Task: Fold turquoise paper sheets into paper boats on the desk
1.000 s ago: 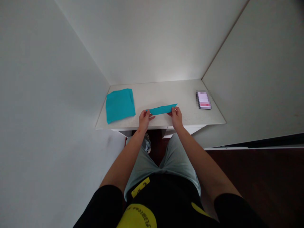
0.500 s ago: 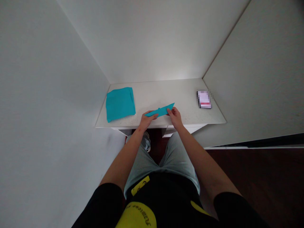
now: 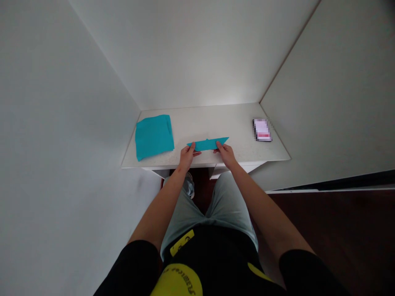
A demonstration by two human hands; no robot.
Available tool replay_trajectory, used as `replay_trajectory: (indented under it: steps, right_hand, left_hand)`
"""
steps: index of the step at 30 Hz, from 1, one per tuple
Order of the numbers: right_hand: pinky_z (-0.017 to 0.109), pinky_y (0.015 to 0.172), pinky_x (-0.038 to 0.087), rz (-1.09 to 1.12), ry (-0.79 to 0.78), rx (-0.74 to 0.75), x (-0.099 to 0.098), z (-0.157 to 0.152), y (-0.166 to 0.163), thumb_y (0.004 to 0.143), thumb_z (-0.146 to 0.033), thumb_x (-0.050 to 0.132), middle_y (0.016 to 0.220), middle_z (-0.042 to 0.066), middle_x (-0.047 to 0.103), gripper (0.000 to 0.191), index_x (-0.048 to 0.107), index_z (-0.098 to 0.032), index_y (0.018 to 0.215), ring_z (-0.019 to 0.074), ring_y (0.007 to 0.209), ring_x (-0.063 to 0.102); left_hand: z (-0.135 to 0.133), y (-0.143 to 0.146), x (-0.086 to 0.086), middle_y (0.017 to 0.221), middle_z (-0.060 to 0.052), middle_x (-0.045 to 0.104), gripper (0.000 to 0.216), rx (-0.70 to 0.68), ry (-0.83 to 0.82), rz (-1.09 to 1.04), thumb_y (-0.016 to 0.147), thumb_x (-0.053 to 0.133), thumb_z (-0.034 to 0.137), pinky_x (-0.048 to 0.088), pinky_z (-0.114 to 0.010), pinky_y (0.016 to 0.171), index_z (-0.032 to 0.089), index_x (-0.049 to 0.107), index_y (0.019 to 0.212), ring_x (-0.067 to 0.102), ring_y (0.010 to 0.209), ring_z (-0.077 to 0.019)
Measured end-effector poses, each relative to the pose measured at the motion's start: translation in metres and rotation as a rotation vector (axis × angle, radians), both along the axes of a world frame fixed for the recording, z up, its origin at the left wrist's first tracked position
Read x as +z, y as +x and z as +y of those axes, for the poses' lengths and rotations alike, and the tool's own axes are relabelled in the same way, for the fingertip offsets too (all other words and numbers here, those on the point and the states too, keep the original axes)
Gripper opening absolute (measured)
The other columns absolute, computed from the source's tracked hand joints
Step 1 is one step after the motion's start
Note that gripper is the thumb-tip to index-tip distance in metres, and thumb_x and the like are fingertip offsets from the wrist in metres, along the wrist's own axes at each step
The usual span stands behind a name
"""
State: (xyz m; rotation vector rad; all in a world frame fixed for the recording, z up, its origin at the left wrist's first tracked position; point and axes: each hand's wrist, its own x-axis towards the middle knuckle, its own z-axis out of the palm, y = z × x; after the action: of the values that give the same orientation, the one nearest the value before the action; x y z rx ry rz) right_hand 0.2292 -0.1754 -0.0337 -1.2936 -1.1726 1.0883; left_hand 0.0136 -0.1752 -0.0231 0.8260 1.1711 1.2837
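Both hands (image 3: pixel 189 155) pinch a folded teal strip (image 3: pixel 206 144) near its ends. Teal cloth (image 3: pixel 154 137) lies left on the table (image 3: pixel 216 119).

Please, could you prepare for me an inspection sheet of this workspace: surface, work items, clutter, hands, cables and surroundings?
Surface: white desk, standing against the walls.
Work items: folded turquoise strip with pointed ends; whether it touches the desk is unclear.
Clutter: folded turquoise material at left; pixelated object at right, details unreadable.
Hands: left hand and right hand, both bare, pinch the strip near its opposite ends.
Cables: nothing seen.
Surroundings: pale walls, dark reddish floor.
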Motion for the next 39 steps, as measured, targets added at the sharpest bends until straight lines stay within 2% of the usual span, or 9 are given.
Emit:
replay_trajectory:
  steps: [5,8,13,19,22,26,30,34,39]
  right_hand:
    - [0.036,0.074,0.059,0.025,0.051,-0.084,0.004,0.003,0.025,0.079,-0.088,0.073,0.086,0.003,0.075,0.066,0.075,-0.025,0.1,0.0184,0.072,0.063]
    - [0.037,0.074,0.059,0.006,0.072,-0.061,0.011,-0.002,0.045,0.08,-0.082,0.078,0.091,0.004,0.076,0.061,0.076,-0.025,0.1,0.0181,0.073,0.064]
    - [0.039,0.082,0.061,-0.028,0.096,0.089,0.021,-0.021,0.059,0.074,-0.073,0.09,0.081,0.0,0.073,0.058,0.079,-0.027,0.107,0.0201,0.078,0.07]
    - [0.035,0.072,0.055,-0.105,0.107,0.185,0.028,-0.041,0.071,0.082,-0.069,0.086,0.082,0.0,0.074,0.049,0.077,-0.025,0.103,0.0188,0.073,0.068]
    - [0.033,0.068,0.052,-0.229,0.089,0.291,0.037,-0.048,0.071,0.084,-0.066,0.086,0.077,-0.001,0.073,0.045,0.078,-0.026,0.101,0.0187,0.069,0.065]
    - [0.035,0.075,0.053,-0.469,0.167,0.478,0.053,-0.057,0.074,0.098,-0.056,0.075,0.082,0.003,0.079,0.031,0.082,-0.026,0.095,0.0217,0.074,0.071]
    - [0.037,0.085,0.058,-0.642,0.26,0.237,0.066,-0.066,0.113,0.108,-0.048,0.062,0.1,0.008,0.083,0.03,0.083,-0.026,0.11,0.0239,0.081,0.076]
    - [0.038,0.093,0.06,-0.918,0.197,-0.047,0.079,-0.06,0.166,0.113,-0.037,0.053,0.104,0.01,0.084,0.035,0.08,-0.02,0.127,0.025,0.086,0.078]
    - [0.038,0.102,0.058,-1.236,-0.001,-0.118,0.091,-0.017,0.183,0.114,-0.027,0.046,0.134,0.017,0.08,0.04,0.078,-0.017,0.136,0.0289,0.111,0.078]
  left_hand:
    - [-0.001,-0.001,0.0,0.07,0.0,0.064,0.068,-0.061,-0.025,0.042,0.074,0.09,0.079,0.075,-0.046,0.083,0.018,0.06,0.072,0.078,0.075,-0.0211]
    - [-0.001,-0.001,0.001,0.07,0.001,0.061,0.069,-0.078,-0.021,0.045,0.074,0.089,0.081,0.075,-0.044,0.076,0.017,0.061,0.073,0.078,0.074,-0.0218]
    - [-0.002,-0.002,0.003,0.07,0.002,0.06,0.072,-0.069,0.017,0.045,0.074,0.085,0.086,0.073,-0.037,0.066,0.018,0.063,0.079,0.074,0.067,-0.0177]
    - [-0.005,-0.003,0.009,0.071,-0.001,0.069,0.069,-0.113,-0.015,0.082,0.086,0.077,0.084,0.07,-0.032,0.062,0.016,0.069,0.09,0.069,0.055,-0.0143]
    - [-0.007,-0.003,0.012,0.08,-0.006,0.077,0.067,-0.155,-0.013,0.099,0.091,0.075,0.079,0.069,-0.032,0.062,0.014,0.077,0.105,0.072,0.058,-0.0156]
    - [-0.007,-0.006,0.012,0.094,-0.007,0.079,0.069,-0.184,-0.011,0.082,0.095,0.074,0.076,0.067,-0.03,0.057,0.016,0.075,0.128,0.07,0.056,-0.0134]
    - [-0.004,-0.007,0.009,0.116,-0.011,0.077,0.067,-0.161,-0.023,0.084,0.097,0.069,0.075,0.063,-0.028,0.047,0.018,0.069,0.133,0.067,0.056,-0.0104]
    - [-0.003,-0.008,0.008,0.12,-0.013,0.075,0.064,-0.189,-0.002,0.12,0.101,0.066,0.073,0.065,-0.026,0.05,0.016,0.069,0.13,0.067,0.064,-0.0102]
    - [-0.004,-0.01,0.01,0.106,-0.011,0.074,0.061,-0.211,-0.006,0.133,0.1,0.067,0.071,0.066,-0.029,0.051,0.014,0.072,0.121,0.067,0.065,-0.0124]
